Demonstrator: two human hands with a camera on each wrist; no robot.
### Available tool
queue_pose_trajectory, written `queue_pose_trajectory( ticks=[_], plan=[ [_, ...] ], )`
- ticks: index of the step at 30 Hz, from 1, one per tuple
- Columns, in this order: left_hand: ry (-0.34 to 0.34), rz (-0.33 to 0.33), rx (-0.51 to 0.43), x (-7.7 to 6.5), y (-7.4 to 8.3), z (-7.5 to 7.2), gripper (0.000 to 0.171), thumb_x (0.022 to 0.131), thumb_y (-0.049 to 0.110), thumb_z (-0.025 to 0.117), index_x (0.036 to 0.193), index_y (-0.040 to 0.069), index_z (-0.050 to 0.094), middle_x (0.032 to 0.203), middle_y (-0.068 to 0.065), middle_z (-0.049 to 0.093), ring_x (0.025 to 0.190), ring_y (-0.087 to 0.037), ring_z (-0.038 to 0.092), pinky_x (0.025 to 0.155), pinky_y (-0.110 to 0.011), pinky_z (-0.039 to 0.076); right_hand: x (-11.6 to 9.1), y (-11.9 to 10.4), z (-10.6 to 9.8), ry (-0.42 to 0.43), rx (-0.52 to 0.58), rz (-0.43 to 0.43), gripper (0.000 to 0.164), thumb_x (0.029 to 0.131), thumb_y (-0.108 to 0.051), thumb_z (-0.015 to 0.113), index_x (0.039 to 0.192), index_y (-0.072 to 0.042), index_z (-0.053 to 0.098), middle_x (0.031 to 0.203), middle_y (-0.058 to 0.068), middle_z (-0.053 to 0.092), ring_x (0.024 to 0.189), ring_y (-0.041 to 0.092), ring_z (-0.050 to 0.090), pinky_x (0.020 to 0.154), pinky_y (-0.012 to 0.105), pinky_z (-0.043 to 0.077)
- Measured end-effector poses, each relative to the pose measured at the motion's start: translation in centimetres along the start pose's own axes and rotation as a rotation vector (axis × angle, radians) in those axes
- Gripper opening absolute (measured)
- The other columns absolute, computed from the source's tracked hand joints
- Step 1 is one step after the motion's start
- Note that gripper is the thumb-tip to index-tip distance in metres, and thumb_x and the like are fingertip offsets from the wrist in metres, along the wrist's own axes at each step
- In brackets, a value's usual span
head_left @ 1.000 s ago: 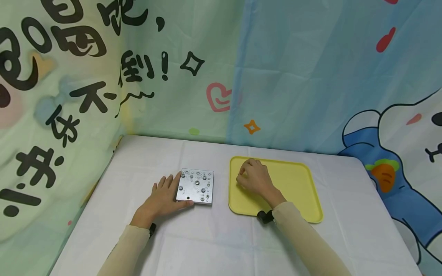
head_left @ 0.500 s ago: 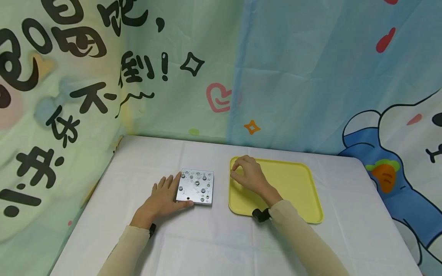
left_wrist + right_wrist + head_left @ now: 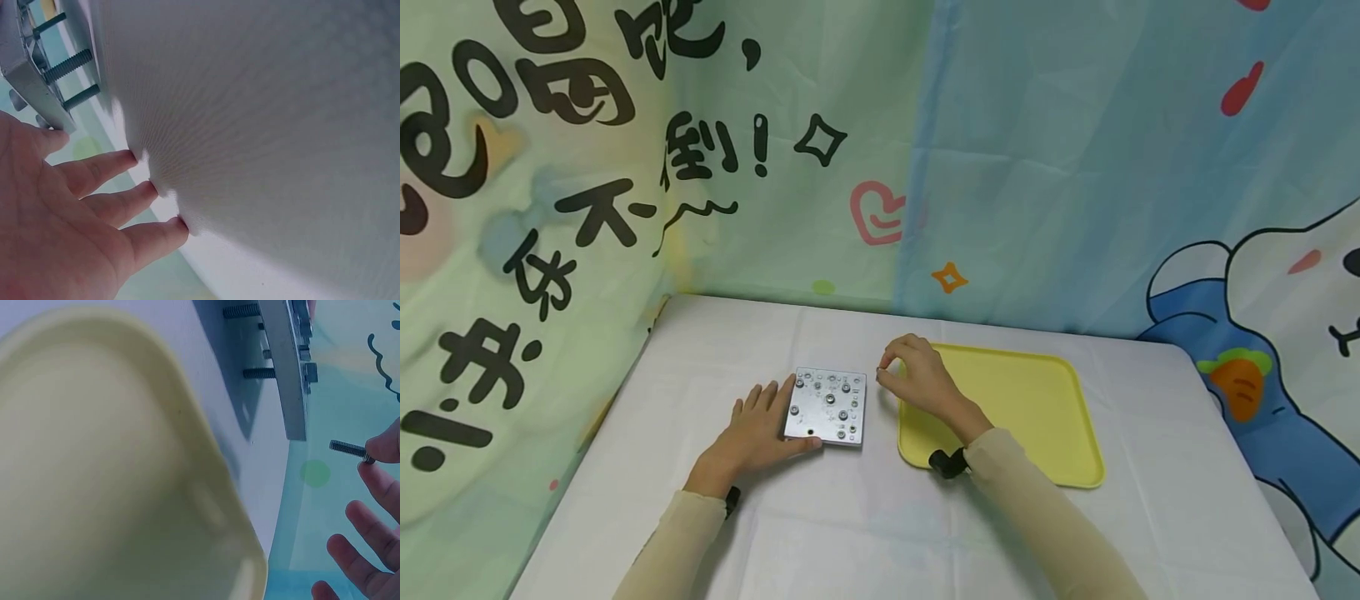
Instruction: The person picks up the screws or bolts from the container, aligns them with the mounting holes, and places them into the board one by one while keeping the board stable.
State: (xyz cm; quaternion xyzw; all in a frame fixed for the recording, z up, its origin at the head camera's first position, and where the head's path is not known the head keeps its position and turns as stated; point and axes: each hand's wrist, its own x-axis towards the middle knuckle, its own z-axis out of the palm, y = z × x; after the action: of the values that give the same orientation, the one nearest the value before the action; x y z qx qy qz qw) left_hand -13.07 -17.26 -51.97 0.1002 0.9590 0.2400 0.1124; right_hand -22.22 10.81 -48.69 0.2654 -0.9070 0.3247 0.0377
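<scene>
A square silver metal plate (image 3: 826, 406) is on the white table, its top dotted with several bolt heads and a dark hole near its front left corner. Threaded shanks (image 3: 67, 66) stick out below it in the left wrist view. My left hand (image 3: 748, 433) lies with spread, straight fingers at the plate's left side, index finger and thumb touching its edges, other fingertips pressing on the cloth. Between thumb and index finger my right hand (image 3: 921, 379) pinches a small bolt (image 3: 347, 448), threaded end pointing out, just right of the plate and above the table.
A yellow tray (image 3: 1015, 417) with a low rim lies right of the plate, partly under my right forearm. White cloth (image 3: 850, 517) covers the table. Printed curtains (image 3: 1037, 167) hang along the back and left edges.
My right hand has risen from over the yellow tray and moved left to beside the plate, a bolt now showing in its fingers. My left hand and the plate stay put.
</scene>
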Motion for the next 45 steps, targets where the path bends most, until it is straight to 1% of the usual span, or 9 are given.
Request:
queue_pose_trajectory(
  ticks=[11, 20, 29, 33, 39, 45],
  plan=[
    [-0.014, -0.008, 0.002, 0.1, 0.0, 0.0, 0.114, 0.082, 0.077, 0.06, 0.162, 0.011, 0.013, 0.158, -0.028, 0.025, 0.146, -0.049, 0.016, 0.113, -0.067, 0.014, 0.7, -0.8, 1.3, -0.032, 0.02, -0.017, 0.005, 0.088, -0.016, 0.073, 0.087, -0.014, 0.068, 0.113, 0.009, 0.061, 0.107, 0.029, 0.055, 0.093, 0.048, 0.044],
    [-0.007, -0.007, -0.003, 0.1, -0.1, 0.1, 0.115, 0.081, 0.078, 0.06, 0.162, 0.012, 0.013, 0.158, -0.027, 0.026, 0.146, -0.048, 0.016, 0.113, -0.067, 0.015, 1.0, -0.8, 1.9, -0.046, 0.012, -0.02, 0.006, 0.09, -0.018, 0.072, 0.089, -0.013, 0.069, 0.112, 0.009, 0.061, 0.106, 0.029, 0.055, 0.092, 0.048, 0.044],
    [-0.003, -0.006, -0.002, 0.1, -0.1, 0.0, 0.114, 0.08, 0.078, 0.06, 0.162, 0.012, 0.014, 0.158, -0.027, 0.026, 0.146, -0.048, 0.016, 0.113, -0.067, 0.016, 1.3, -0.7, 2.3, -0.056, 0.008, -0.032, 0.005, 0.09, -0.018, 0.072, 0.091, -0.014, 0.07, 0.113, 0.008, 0.062, 0.107, 0.028, 0.056, 0.093, 0.047, 0.044],
    [-0.007, -0.005, 0.0, 0.1, -0.1, 0.0, 0.114, 0.081, 0.077, 0.061, 0.162, 0.012, 0.014, 0.158, -0.027, 0.026, 0.146, -0.048, 0.017, 0.112, -0.067, 0.016, 1.3, -0.8, 2.4, -0.066, 0.005, -0.021, 0.003, 0.091, -0.017, 0.072, 0.091, -0.014, 0.07, 0.112, 0.008, 0.062, 0.106, 0.028, 0.056, 0.093, 0.047, 0.044],
    [-0.008, -0.009, 0.002, 0.2, -0.1, 0.0, 0.114, 0.081, 0.077, 0.061, 0.162, 0.012, 0.014, 0.158, -0.027, 0.026, 0.146, -0.049, 0.017, 0.112, -0.067, 0.016, 1.3, -0.7, 2.5, -0.086, -0.012, 0.005, 0.005, 0.092, -0.02, 0.071, 0.091, -0.015, 0.07, 0.114, 0.007, 0.061, 0.106, 0.027, 0.055, 0.093, 0.047, 0.044],
    [-0.007, -0.007, -0.002, 0.2, -0.2, 0.0, 0.114, 0.081, 0.077, 0.061, 0.162, 0.011, 0.015, 0.158, -0.028, 0.026, 0.146, -0.049, 0.017, 0.112, -0.068, 0.016, 1.2, -0.5, 2.7, -0.103, -0.018, 0.01, 0.006, 0.091, -0.021, 0.072, 0.093, -0.016, 0.071, 0.115, 0.007, 0.061, 0.108, 0.027, 0.055, 0.094, 0.048, 0.044]
  ],
)
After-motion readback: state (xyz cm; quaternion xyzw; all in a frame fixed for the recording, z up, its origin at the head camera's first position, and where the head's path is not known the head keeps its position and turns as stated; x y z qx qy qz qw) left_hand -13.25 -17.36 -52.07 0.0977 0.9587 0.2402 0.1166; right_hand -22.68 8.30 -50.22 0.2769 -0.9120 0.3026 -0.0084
